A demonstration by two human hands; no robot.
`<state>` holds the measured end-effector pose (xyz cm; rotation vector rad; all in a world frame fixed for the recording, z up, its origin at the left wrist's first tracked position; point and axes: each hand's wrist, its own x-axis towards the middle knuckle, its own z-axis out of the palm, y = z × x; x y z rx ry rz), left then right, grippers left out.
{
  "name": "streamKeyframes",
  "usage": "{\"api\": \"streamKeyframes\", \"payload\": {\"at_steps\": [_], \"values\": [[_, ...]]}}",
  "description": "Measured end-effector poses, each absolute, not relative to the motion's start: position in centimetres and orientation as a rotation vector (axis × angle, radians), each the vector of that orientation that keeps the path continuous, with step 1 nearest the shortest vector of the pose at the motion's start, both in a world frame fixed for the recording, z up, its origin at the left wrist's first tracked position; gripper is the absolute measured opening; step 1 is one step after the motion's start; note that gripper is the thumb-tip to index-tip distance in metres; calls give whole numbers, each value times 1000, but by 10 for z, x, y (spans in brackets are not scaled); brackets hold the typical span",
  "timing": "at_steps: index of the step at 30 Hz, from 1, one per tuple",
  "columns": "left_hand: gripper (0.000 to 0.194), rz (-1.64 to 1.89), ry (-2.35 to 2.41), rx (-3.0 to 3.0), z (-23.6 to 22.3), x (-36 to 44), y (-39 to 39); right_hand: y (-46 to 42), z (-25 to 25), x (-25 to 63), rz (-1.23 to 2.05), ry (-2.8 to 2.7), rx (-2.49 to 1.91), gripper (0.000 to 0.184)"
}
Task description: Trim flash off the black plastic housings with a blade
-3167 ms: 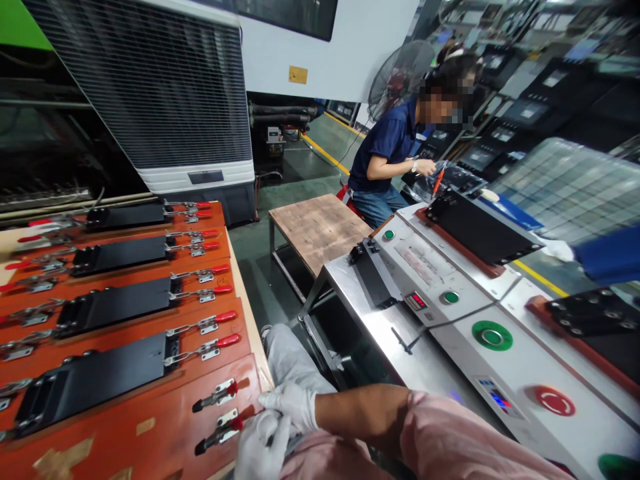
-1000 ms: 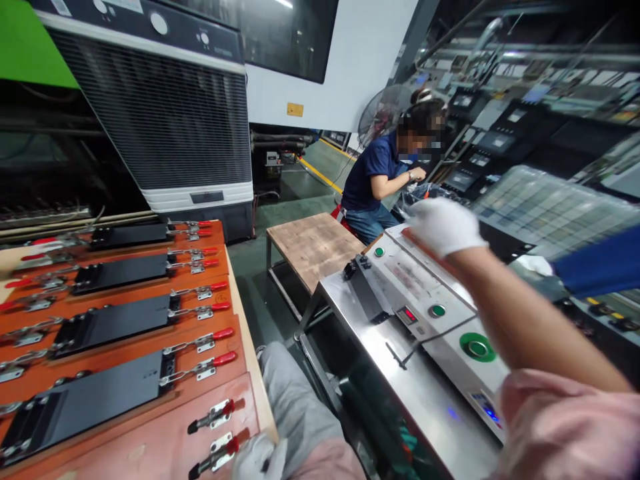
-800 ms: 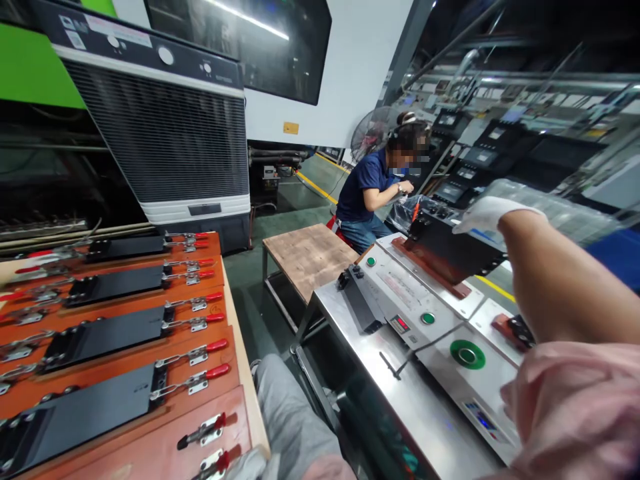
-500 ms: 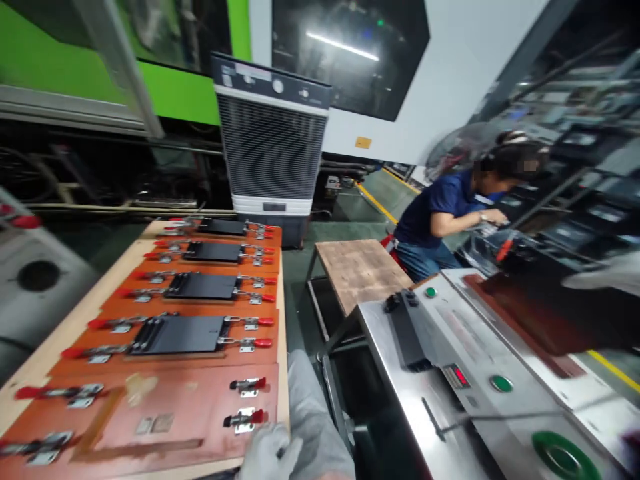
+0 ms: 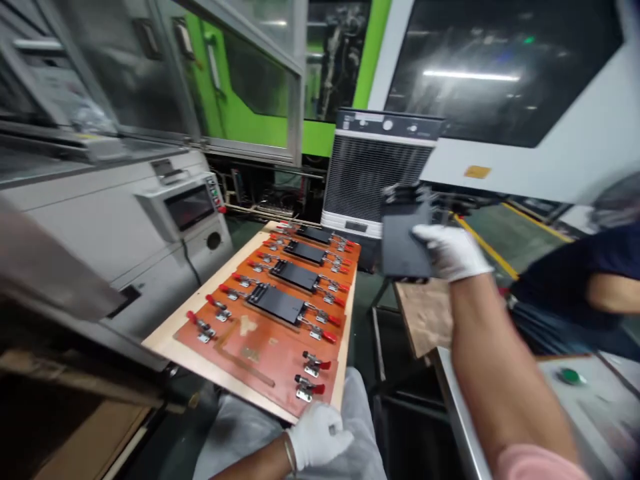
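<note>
My right hand [image 5: 451, 252], in a white glove, is closed on a flat black plastic part [image 5: 404, 238] and holds it in the air to the right of the orange fixture board [image 5: 260, 347]. Several black parts [image 5: 276, 303] lie clamped on that board between red-handled toggle clamps [image 5: 314, 363]. The board's nearest slot holds no part. My gloved left hand [image 5: 319, 442] rests with curled fingers at the board's near right corner, over my lap, with nothing visible in it.
A grey machine with a small screen [image 5: 186, 207] stands left of the board. An air cooler [image 5: 373, 170] is behind it. A wooden stool [image 5: 425, 317] and a steel console with a green button [image 5: 570, 377] are at right, beside a seated person in dark blue [image 5: 575, 287].
My right hand lifted the black part off the console's fixture and carried it left toward the board. My head turned left, bringing the grey machine into view. My left hand stayed at the board's corner.
</note>
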<state>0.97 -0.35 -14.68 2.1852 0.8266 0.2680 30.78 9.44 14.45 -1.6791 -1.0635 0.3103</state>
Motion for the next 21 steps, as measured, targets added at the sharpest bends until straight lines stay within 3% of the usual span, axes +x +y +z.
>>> {"api": "streamKeyframes", "payload": {"at_steps": [3, 8, 15, 21], "values": [[25, 224, 765, 2055, -131, -5, -8, 153, 80, 207, 756, -1231, -1608, 42], [27, 336, 681, 1694, -124, -69, -20, 179, -12, 81, 1296, -1472, -1617, 31], [34, 571, 1099, 1239, -142, -158, -42, 185, -74, 53, 1572, -1754, -1701, 25], [50, 717, 1163, 1053, -119, -176, -36, 191, -107, 45, 1680, -1861, -1710, 22]]}}
